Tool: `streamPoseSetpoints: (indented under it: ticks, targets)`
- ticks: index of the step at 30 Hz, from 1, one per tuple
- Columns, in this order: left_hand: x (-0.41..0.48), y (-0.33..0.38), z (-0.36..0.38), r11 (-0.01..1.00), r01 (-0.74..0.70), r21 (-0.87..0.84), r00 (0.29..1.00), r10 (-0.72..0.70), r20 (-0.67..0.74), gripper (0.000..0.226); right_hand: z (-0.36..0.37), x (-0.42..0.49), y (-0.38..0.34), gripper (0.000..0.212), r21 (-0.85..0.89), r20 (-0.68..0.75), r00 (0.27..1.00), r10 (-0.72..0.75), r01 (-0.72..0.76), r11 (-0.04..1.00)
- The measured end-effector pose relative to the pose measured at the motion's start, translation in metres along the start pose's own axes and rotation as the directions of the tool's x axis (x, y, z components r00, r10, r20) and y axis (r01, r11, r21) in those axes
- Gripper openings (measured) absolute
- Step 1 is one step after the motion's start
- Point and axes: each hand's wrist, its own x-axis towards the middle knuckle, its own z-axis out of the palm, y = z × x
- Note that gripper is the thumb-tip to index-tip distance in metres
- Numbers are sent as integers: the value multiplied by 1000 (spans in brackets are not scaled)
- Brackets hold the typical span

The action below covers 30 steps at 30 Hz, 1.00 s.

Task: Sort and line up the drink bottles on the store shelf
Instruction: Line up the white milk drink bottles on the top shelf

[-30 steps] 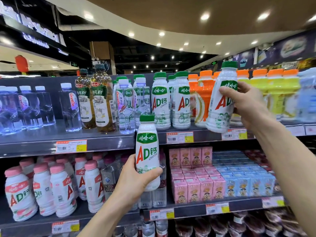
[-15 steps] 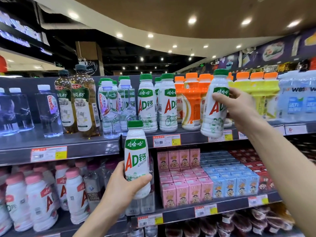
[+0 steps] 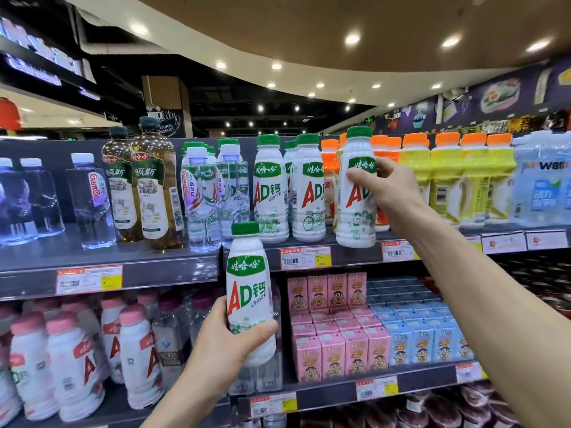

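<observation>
My left hand (image 3: 228, 350) grips a white green-capped AD milk bottle (image 3: 248, 288) upright, in front of the top shelf's edge (image 3: 355, 257) and below the row. My right hand (image 3: 386, 189) holds a second such bottle (image 3: 355, 193) by its upper body, its base hanging just past the shelf lip, in front of the orange bottles (image 3: 329, 180). Two matching AD bottles (image 3: 289, 193) stand on the shelf between my hands.
Left on the top shelf stand clear water bottles (image 3: 216, 199), two brown tea bottles (image 3: 145, 186) and more water (image 3: 89, 199). Yellow bottles (image 3: 457, 183) and blue-labelled water (image 3: 543, 180) fill the right. Below are pink-capped bottles (image 3: 74, 359) and pink and blue cartons (image 3: 349, 344).
The view has swung rightward. My right hand has carried its bottle left and slightly down toward the standing AD bottles. My left hand keeps its bottle in about the same pose.
</observation>
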Motion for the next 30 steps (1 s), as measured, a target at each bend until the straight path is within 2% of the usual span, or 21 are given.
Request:
streamPoseSetpoints:
  ticks: [11, 16, 20, 30]
  targets:
    - [-3, 0, 0, 1000, -9, -4, 1000, 9, 8, 54, 2, 1, -1, 21, -8, -11, 1000, -22, 22, 1000]
    - [-4, -2, -2, 1000, 5, -6, 1000, -5, 7, 55, -2, 1, -1, 27, 9, -54, 998, -10, 11, 1000]
    - [-4, -3, -7, 1000, 5, 11, 1000, -5, -12, 56, -2, 6, -8, 44, 41, -72, 997, 4, -1, 999]
    - [-9, 1, -12, 1000, -1, 18, 1000, 2, -28, 53, 10, 7, -3, 46, -27, -86, 996, -32, 30, 999]
